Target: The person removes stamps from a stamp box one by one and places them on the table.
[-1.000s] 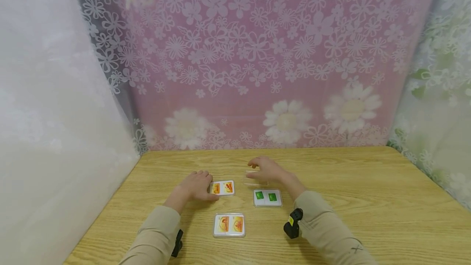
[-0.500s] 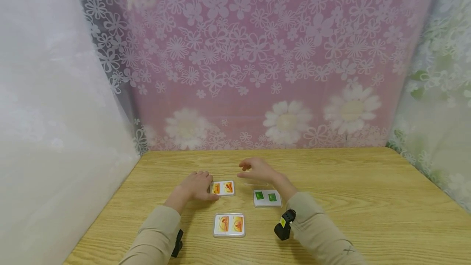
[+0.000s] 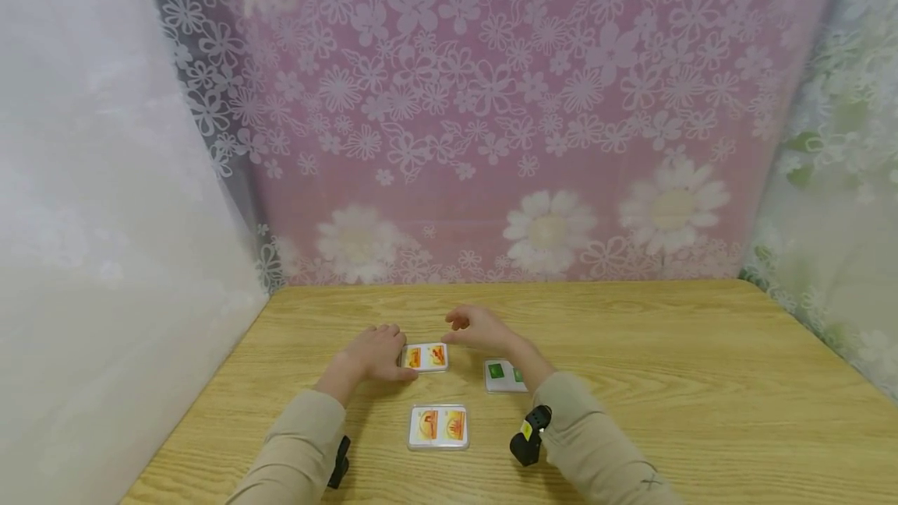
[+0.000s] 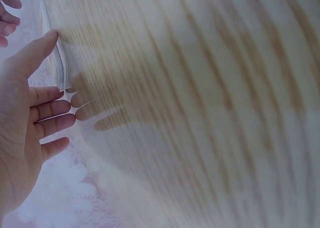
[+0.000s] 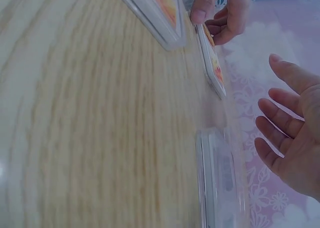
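Note:
A flat clear case (image 3: pixel 426 357) with two orange pictures on white lies toward the far middle of the table. My left hand (image 3: pixel 373 353) holds its left end, with the thumb (image 4: pixel 44 46) on the near edge and the fingers around the far side. My right hand (image 3: pixel 480 328) hovers by the case's far right corner, its fingers loosely bent and nothing between them. A second case with orange pictures (image 3: pixel 438 427) lies nearer to me. To the right, a case with green pictures (image 3: pixel 503 376) is partly covered by my right forearm.
The wooden table (image 3: pixel 666 380) carries the flat cases. A pink flowered curtain (image 3: pixel 491 139) hangs behind its far edge, with pale sheets at both sides. Both sleeves bear a black wrist camera (image 3: pixel 530 436).
My right hand has moved left, from above a clear plastic piece toward the case at my left hand. Its forearm now covers part of the green-picture case. My left hand stays in place.

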`<state>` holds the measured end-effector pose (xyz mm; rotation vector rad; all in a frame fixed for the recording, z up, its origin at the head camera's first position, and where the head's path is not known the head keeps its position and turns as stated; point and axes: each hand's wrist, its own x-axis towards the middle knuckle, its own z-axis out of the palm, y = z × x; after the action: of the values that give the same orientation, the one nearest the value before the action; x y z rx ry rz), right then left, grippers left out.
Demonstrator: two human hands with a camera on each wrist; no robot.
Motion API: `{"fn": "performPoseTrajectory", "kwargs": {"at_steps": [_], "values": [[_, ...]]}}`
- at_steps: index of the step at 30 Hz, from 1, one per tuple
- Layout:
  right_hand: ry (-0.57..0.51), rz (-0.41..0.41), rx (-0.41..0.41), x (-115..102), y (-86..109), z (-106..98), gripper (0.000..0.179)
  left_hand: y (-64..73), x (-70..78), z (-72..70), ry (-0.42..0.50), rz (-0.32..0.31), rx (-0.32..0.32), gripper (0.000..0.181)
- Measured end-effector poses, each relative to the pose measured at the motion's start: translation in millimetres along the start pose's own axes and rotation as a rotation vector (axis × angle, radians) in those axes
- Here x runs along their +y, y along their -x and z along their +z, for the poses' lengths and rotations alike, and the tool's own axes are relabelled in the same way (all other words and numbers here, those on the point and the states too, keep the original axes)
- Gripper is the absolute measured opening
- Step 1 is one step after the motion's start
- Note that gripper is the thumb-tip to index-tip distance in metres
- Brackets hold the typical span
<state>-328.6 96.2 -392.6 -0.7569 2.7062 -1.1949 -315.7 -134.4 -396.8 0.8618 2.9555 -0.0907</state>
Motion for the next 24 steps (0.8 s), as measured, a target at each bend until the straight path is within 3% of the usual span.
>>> {"fn": "performPoseTrajectory", "kwargs": {"at_steps": [8, 24], "values": [[-0.001, -0.034, 0.011, -0.7, -6.5, 12.1, 0.045, -1.1, 0.0, 1.5, -0.028, -0.004, -0.001, 0.059], [-0.061, -0.014, 0.001, 0.3, -9.3, 24.1, 0.048, -3.2, 0.0, 2.8, -0.048, -0.01, -0.002, 0.06]]}}
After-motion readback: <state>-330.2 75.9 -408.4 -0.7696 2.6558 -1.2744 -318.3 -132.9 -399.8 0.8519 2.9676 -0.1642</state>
